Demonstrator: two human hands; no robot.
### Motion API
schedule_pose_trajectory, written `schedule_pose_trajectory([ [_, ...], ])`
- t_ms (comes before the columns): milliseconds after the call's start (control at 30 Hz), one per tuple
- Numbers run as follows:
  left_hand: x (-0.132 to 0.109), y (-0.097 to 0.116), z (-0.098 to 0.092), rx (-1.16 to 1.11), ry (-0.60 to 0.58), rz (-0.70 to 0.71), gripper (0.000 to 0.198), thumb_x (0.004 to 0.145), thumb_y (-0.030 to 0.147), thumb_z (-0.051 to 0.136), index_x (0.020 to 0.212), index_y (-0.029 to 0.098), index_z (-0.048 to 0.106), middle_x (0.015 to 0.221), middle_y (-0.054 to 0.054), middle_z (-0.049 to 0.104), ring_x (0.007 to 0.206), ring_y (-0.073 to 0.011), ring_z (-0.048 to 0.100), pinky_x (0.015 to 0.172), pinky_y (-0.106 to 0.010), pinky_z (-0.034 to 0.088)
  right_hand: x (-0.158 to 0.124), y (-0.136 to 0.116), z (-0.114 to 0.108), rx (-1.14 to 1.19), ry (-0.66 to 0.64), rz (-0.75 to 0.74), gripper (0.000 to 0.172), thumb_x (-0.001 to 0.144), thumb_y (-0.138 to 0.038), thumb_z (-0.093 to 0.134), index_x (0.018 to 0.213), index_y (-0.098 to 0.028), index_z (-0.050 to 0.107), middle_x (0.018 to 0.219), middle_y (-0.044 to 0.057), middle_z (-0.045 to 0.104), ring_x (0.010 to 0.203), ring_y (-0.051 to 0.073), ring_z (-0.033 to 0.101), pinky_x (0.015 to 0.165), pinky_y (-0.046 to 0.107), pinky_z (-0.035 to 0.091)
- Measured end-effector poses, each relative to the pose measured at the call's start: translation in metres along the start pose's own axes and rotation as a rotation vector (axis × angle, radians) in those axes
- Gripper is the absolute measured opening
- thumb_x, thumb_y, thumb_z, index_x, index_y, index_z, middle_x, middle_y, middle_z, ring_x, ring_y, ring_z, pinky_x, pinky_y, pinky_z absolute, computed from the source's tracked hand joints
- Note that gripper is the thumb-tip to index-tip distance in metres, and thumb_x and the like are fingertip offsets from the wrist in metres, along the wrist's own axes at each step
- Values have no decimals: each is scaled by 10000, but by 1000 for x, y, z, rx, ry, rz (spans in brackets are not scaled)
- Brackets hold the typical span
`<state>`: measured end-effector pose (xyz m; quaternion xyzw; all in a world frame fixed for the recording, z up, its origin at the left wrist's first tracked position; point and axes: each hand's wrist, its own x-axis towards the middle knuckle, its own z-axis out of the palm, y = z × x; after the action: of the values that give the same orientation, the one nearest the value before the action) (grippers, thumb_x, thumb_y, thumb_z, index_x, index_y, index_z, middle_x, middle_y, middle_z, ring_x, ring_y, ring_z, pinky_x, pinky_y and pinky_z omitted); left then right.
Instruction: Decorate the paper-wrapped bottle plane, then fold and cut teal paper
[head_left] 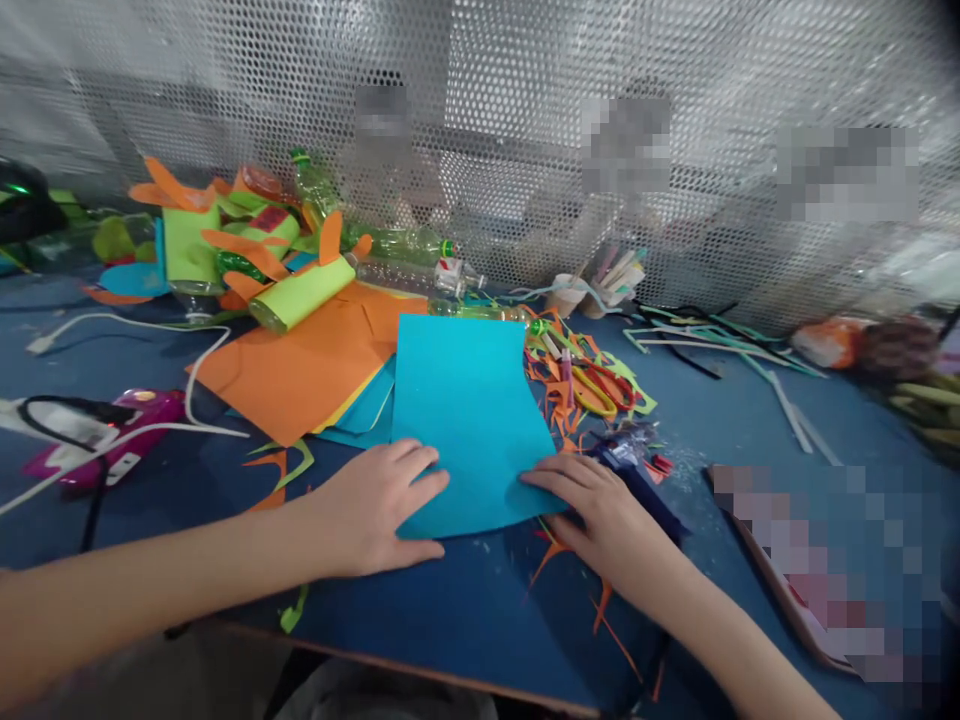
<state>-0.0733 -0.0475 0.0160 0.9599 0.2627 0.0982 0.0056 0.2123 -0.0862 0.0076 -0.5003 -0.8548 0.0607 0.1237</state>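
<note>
A turquoise paper sheet (469,415) lies flat on the blue table (465,620). My left hand (375,505) rests on its near left corner, fingers stretched flat on the paper and thumb below its edge. My right hand (592,500) presses the near right corner with flat, spread fingers. Neither hand grips anything. Scissors with red and yellow handles (596,385) lie just beyond my right hand among orange and green paper scraps.
Orange paper sheets (300,365) lie to the left, with paper-wrapped plastic bottles (300,290) behind. A pink glue gun (112,430) and white cables sit at far left. Paper strips (712,340) lie at back right. A perforated screen stands behind, with people beyond it.
</note>
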Motion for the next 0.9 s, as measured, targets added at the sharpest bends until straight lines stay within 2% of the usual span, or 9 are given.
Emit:
schedule_pose_trajectory([
  [100,-8,-6,6,97,69,53,298,897,333,486,1060,128,627,1081,-163,618,1000,-301,576,810,-443,517,-1,1,2,-17,63,155,394,813,-207,586,1201,-200,519,1176,128,554,1098,296,533,921,499,460],
  [233,-9,-13,7,187,127,229,268,917,181,410,1041,106,635,1043,-164,654,981,-280,608,803,-417,540,-5,2,-3,22,91,278,474,810,-398,626,1199,-184,460,1104,124,554,1040,283,559,875,457,489],
  [333,-13,-15,8,243,115,323,310,897,139,429,1162,100,585,1110,-176,648,1032,-302,601,814,-425,543,-11,0,-12,44,3,269,466,805,-454,625,1181,-220,478,1091,101,560,1028,272,569,856,439,494],
  [467,-18,-16,10,245,63,368,381,896,96,385,1250,99,527,1208,-187,606,1100,-304,581,839,-410,538,-20,1,-21,61,-82,251,256,922,-411,458,1073,-219,535,1034,87,583,954,228,595,839,410,492],
  [667,-13,-16,8,267,39,401,380,902,78,375,1253,98,520,1223,-204,592,1140,-307,565,879,-417,525,-34,14,-17,-37,-38,247,289,971,-359,331,891,-204,561,883,73,616,836,214,613,761,383,505],
  [800,-10,-17,9,250,50,413,363,906,104,415,1255,113,516,1210,-206,599,1143,-301,566,873,-407,532,-44,24,-11,-196,19,255,296,962,-356,336,834,-199,551,800,75,623,737,230,628,659,384,518],
  [900,-9,-18,11,219,60,398,342,913,134,441,1245,133,525,1214,-197,598,1149,-294,561,871,-408,535,-44,20,-11,-292,54,247,302,959,-325,315,831,-194,554,788,87,634,736,262,635,662,431,522],
])
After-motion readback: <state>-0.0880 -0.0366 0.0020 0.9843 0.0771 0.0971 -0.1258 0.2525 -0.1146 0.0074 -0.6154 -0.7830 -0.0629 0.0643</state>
